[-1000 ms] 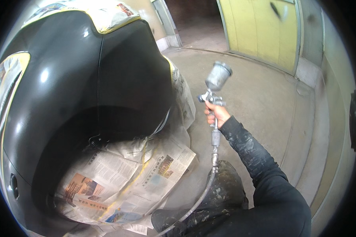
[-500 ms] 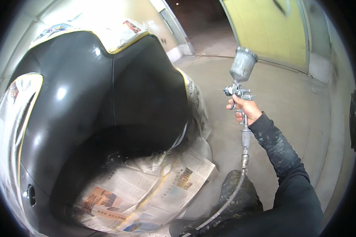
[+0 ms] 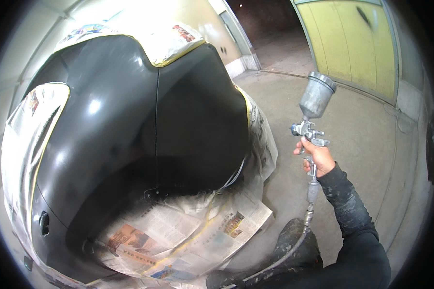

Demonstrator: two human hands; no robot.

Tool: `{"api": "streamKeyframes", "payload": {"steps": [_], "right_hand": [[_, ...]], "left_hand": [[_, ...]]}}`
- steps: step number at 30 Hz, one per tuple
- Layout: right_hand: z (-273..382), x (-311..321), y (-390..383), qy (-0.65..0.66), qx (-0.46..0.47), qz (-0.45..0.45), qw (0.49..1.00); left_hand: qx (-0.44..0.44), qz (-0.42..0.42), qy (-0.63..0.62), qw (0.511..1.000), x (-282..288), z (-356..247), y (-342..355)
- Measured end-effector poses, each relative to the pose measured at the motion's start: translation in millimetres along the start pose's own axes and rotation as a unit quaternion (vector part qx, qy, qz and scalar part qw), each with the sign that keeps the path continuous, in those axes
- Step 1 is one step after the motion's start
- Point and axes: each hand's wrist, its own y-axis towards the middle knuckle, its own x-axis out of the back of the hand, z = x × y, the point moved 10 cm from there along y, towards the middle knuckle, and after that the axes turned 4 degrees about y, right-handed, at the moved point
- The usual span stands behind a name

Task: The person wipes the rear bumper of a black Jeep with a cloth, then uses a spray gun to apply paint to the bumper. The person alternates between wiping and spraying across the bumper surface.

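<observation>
My right hand (image 3: 318,157) is wrapped round the handle of a spray gun (image 3: 307,129), fingers at its trigger. A grey metal cup (image 3: 318,95) sits on top of the gun, and an air hose (image 3: 294,248) runs down from the handle past my leg. The nozzle points left, a little apart from a glossy black car body panel (image 3: 197,111). Another black panel (image 3: 101,106) with a wheel arch joins it along a thin seam. Newspaper (image 3: 178,236) covers the wheel opening, and yellow tape edges the masking. My left hand is out of view.
White masking sheet (image 3: 261,137) hangs along the panel's right edge. More masking (image 3: 21,130) lies at the left. A yellow door panel (image 3: 349,48) stands at the back right beside a dark doorway (image 3: 272,29). Concrete floor (image 3: 366,144) stretches to the right-hand wall.
The view has shifted, so the car body sits farther right in it. My right hand and the spray gun appear lower and farther right, still gripped the same way.
</observation>
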Motion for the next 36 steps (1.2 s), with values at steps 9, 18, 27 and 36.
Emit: {"api": "streamKeyframes", "payload": {"steps": [9,18,27,36], "right_hand": [[158,-126,-44,-0.104,0.187,0.265,0.94],[238,-266,-5,-0.213,0.132,0.403,0.88],[308,-193,212,-0.171,0.13,0.312,0.926],[322,-149,241,-0.23,0.27,0.103,0.929]], "left_hand": [[-0.024,0.006,0.012,1.0,0,-30,17],[-0.053,0.008,0.026,0.998,-2,-97,35],[-0.109,0.032,0.04,0.993,-5,-154,85],[-0.151,0.056,0.041,0.986,-25,-172,102]]}}
